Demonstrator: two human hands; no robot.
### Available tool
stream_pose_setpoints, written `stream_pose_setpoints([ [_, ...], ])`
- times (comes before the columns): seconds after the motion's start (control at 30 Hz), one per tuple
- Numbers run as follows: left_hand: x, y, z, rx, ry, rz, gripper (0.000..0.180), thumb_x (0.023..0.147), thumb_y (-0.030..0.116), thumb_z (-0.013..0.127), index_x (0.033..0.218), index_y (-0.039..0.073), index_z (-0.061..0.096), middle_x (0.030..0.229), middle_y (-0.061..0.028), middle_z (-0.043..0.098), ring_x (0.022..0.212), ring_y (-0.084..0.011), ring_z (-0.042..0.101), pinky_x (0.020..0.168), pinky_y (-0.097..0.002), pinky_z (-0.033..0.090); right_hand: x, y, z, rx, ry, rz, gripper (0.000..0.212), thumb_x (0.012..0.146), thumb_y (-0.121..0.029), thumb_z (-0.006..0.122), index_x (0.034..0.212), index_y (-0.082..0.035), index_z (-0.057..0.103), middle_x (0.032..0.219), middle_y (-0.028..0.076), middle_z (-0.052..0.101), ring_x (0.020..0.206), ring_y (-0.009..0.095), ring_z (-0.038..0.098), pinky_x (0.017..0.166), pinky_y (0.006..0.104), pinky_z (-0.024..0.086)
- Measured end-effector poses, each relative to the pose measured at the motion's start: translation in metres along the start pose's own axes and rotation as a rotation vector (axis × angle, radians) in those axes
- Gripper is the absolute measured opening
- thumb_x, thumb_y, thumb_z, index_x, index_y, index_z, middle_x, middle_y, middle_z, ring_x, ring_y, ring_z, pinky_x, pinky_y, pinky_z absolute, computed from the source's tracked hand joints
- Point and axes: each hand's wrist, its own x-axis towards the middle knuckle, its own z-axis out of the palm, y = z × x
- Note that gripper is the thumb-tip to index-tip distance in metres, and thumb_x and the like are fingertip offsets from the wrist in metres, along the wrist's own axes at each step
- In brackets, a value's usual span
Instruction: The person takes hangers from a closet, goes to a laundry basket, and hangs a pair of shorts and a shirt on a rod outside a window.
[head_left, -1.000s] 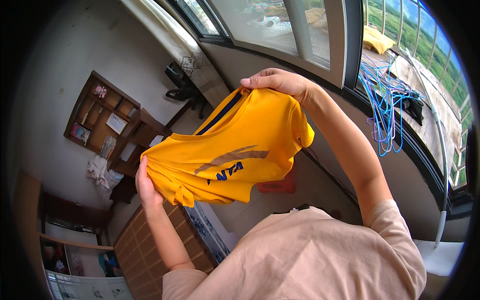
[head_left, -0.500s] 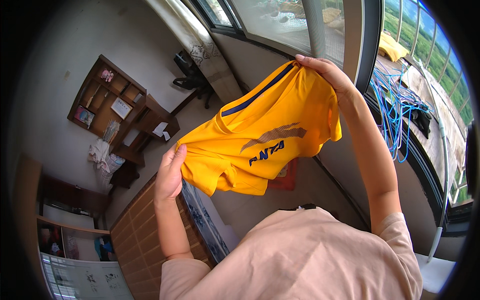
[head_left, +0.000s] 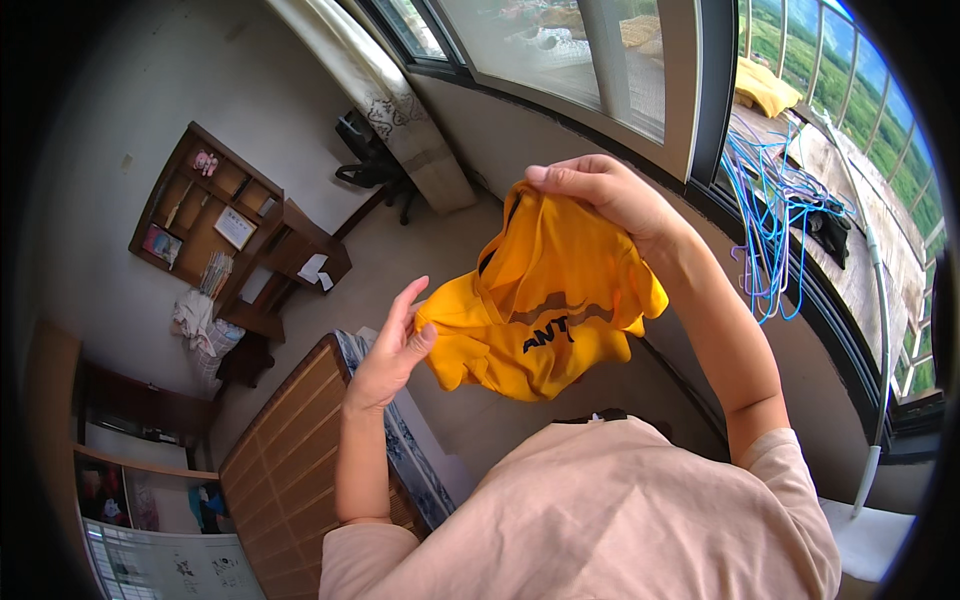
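A yellow short-sleeved T-shirt [head_left: 590,265] with dark print and a dark strip inside the collar hangs in front of me, slack and creased. My right hand [head_left: 620,200] is closed on one shoulder, thumb on top, higher than the other side. At the opposite shoulder, my left hand [head_left: 383,362] has the edge of the cloth between its thumb and fingers. Its index finger points up, away from the fabric, and its hold looks loose.
Blue and purple hangers [head_left: 765,220] hang in a tangle at the open window on the right. A bed with a woven mat [head_left: 290,440] lies at the lower left. Beyond it stand a wooden desk with shelves [head_left: 205,205] and a black office chair [head_left: 365,170].
My hands have come closer together, the right one moving left and down, the left one right. The stretched T-shirt has gone slack and folded inward. My left fingers have spread somewhat.
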Motion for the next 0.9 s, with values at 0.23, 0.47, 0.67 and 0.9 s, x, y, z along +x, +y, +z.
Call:
stream_pose_setpoints([
  [0.23, 0.053, -0.06, 0.079, -0.116, 0.006, 0.106, 0.042, 0.085, 0.026, 0.061, 0.116, 0.0, 0.046, 0.118, -0.0081, 0.049, 0.109, -0.0149, 0.045, 0.086, -0.0287, 0.038, -0.016, 0.034, 0.024, -0.189, -0.27, 0.009, 0.028, 0.082, -0.027, 0.064, 0.084, 0.001, 0.065, 0.074, 0.003, 0.062, 0.068, 0.008, 0.056, 0.065, 0.0213, 0.045],
  [0.47, 0.064, -0.167, 0.093, 0.539, 0.38, 0.156, 0.021, 0.087, 0.02, 0.056, 0.098, 0.002, 0.057, 0.089, -0.0052, 0.062, 0.078, -0.0154, 0.059, 0.066, -0.0237, 0.046, -0.059, 0.041, -0.035, -0.163, 0.053, -0.091, 0.025, 0.084, -0.021, 0.062, 0.089, 0.004, 0.063, 0.079, 0.003, 0.063, 0.072, 0.008, 0.058, 0.068, 0.0197, 0.047],
  [0.67, 0.042, -0.131, 0.121, -0.258, 0.248, -0.361, 0.014, 0.089, 0.012, 0.048, 0.101, 0.005, 0.05, 0.095, -0.0085, 0.059, 0.082, -0.0157, 0.06, 0.067, -0.0269, 0.051, -0.097, 0.072, -0.068, -0.373, 0.266, -0.162, 0.015, 0.087, -0.01, 0.055, 0.094, 0.001, 0.063, 0.082, 0.004, 0.064, 0.075, 0.01, 0.058, 0.072, 0.0226, 0.048],
  [0.9, 0.035, -0.077, 0.143, -0.704, 0.115, -0.416, 0.017, 0.084, 0.008, 0.051, 0.101, 0.004, 0.051, 0.099, -0.0095, 0.059, 0.088, -0.0175, 0.059, 0.08, -0.03, 0.049, -0.132, 0.066, -0.094, -0.828, 0.616, -0.158, 0.016, 0.083, -0.017, 0.059, 0.093, -0.005, 0.062, 0.075, 0.009, 0.064, 0.068, 0.019, 0.062, 0.063, 0.0282, 0.049],
])
